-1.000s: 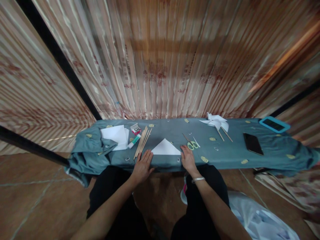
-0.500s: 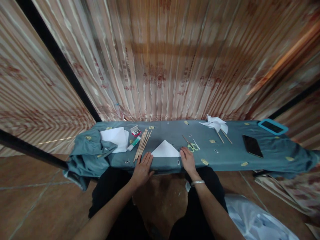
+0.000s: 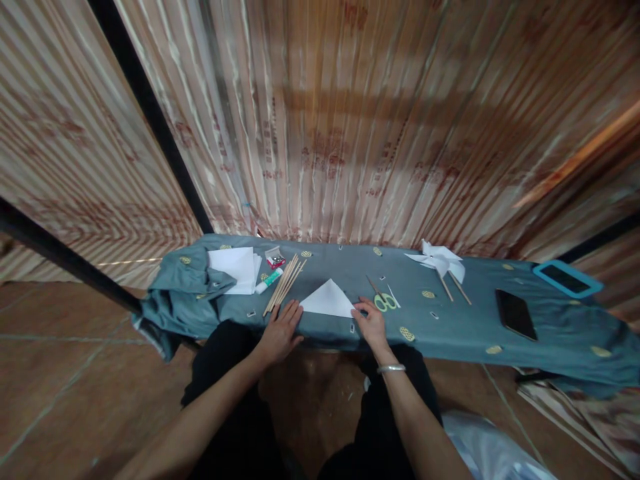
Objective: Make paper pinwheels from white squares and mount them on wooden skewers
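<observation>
A white sheet of paper folded into a triangle (image 3: pixel 328 300) lies on the cloth-covered table, its point facing away from me. My left hand (image 3: pixel 281 332) rests flat at its left corner, fingers stretched out beside the wooden sticks (image 3: pixel 286 285). At the right corner my right hand (image 3: pixel 371 321) pinches the paper between thumb and fingers. Green-handled scissors (image 3: pixel 384 301) lie just beyond my right hand, with a thin white strip beside them. Past the sticks are a glue stick (image 3: pixel 269 281) and a small open box (image 3: pixel 275 257) with bits inside.
A stack of white paper (image 3: pixel 239 267) sits on the left, partly under a fold of the tablecloth (image 3: pixel 320 333). To the right are white paper pinwheels (image 3: pixel 440 257) on sticks, a black phone (image 3: pixel 516 313) and a blue-framed device (image 3: pixel 567 278). A plastic bag (image 3: pixel 493 447) stands on the floor.
My right hand has gone from lying flat by the right corner to pinching it. My left hand stays at the left corner. The camera view has tilted slightly.
</observation>
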